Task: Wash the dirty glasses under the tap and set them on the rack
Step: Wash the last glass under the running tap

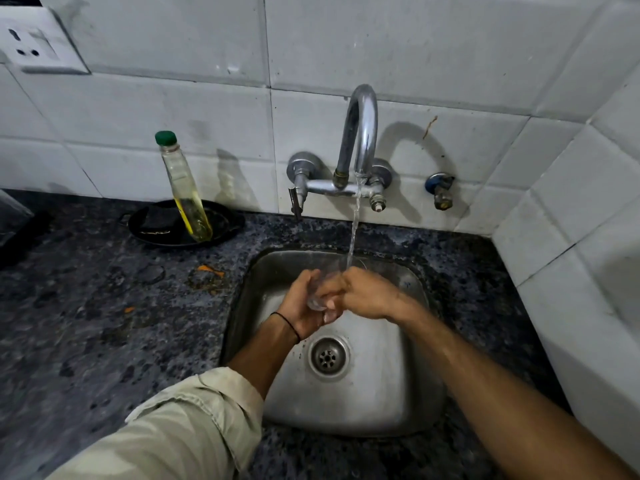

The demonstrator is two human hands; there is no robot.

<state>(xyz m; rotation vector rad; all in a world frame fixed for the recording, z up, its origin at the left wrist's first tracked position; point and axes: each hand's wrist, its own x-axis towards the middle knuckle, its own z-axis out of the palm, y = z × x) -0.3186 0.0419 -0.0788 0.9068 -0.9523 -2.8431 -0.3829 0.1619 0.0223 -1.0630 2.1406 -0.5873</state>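
Head view: both hands over the square stainless-steel sink, clear drinking glass caught between them, tilted, rim toward twelve o'clock under the thin water stream from the curved chrome wall tap. Left hand curled around the glass from nine o'clock, fingers pressed together; right hand closed on it from three o'clock. At ten o'clock on the dark speckled stone counter, green-capped clear bottle of yellow liquid leaning in a black round pan.
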